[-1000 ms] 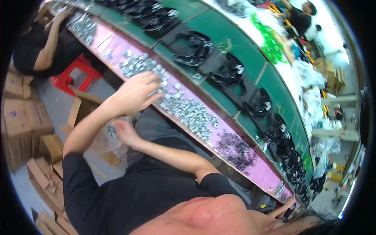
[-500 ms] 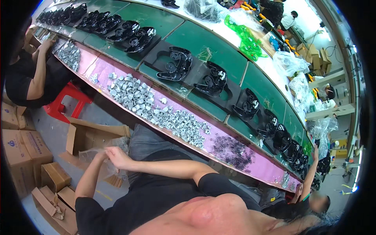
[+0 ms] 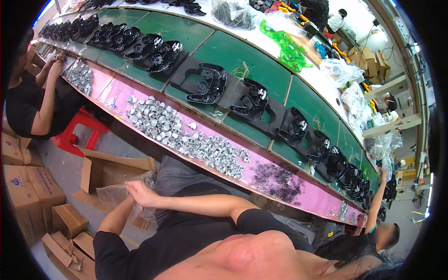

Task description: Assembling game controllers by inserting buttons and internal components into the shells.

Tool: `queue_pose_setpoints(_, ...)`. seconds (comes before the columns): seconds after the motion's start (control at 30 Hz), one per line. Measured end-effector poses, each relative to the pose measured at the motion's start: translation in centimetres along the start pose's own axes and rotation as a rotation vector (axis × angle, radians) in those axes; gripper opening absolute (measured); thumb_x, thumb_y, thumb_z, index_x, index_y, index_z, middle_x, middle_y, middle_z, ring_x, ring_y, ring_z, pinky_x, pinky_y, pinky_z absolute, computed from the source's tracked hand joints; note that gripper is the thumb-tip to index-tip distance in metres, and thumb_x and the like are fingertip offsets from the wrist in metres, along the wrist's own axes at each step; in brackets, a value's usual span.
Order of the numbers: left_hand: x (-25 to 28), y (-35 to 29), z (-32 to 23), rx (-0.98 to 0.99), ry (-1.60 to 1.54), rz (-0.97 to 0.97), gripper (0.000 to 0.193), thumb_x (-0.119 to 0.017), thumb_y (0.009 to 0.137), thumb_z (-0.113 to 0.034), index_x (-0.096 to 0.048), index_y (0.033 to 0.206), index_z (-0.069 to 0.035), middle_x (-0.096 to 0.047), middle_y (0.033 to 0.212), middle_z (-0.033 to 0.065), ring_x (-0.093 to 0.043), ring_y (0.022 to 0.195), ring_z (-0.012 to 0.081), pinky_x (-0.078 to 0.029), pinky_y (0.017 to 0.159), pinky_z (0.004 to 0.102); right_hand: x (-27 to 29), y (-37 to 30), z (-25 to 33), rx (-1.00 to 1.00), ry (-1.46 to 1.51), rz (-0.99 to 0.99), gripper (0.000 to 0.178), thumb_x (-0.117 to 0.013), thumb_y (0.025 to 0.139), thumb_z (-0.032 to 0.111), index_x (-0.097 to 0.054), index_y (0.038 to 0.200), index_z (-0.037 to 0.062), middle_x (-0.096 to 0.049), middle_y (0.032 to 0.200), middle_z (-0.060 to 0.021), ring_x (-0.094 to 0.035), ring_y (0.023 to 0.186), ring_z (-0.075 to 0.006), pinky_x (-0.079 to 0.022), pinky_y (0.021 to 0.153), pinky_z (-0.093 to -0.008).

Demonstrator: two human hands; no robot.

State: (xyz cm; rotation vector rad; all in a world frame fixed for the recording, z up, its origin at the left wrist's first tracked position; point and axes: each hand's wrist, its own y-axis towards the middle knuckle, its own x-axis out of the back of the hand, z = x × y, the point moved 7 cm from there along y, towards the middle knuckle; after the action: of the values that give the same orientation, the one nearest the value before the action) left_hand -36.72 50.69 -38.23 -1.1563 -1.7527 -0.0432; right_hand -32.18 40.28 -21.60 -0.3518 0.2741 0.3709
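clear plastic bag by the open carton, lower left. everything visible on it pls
The clear plastic bag is thin, crinkled, translucent film with a greyish sheen, bunched loosely rather than flat. It sits low beside the person's lap, against the open cardboard carton. Both hands meet at its top right edge: the right hand lies on it with curled fingers, the left hand is mostly hidden under that one. Its contents cannot be made out.

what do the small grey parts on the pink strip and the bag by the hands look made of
Small grey parts: probably cast or plated metal, with a pale, dull silvery shine; silver-coloured plastic is possible. Bag: thin clear plastic film, see-through, crinkled and glossy, where the right hand rests.
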Motion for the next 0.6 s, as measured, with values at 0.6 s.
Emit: queue_pose_setpoints(0.6, -4.8, -13.4, 2.3, 0.289, 0.021, -0.082, 0.029, -0.071, 0.089, -0.022, -0.074, 0.11, -0.002, -0.076, 0.107, 0.0231, -0.075, 0.094, 0.0391, -0.058, 0.083, 0.0477, 1.5, -0.4, 1.0, -0.006, -0.018, -0.072, 0.035, -0.051, 0.106, 0.011, -0.065, 0.128, -0.0116, -0.072, 0.083, -0.0256, -0.077, 0.077, -0.0299, -0.058, 0.065, -0.0402)
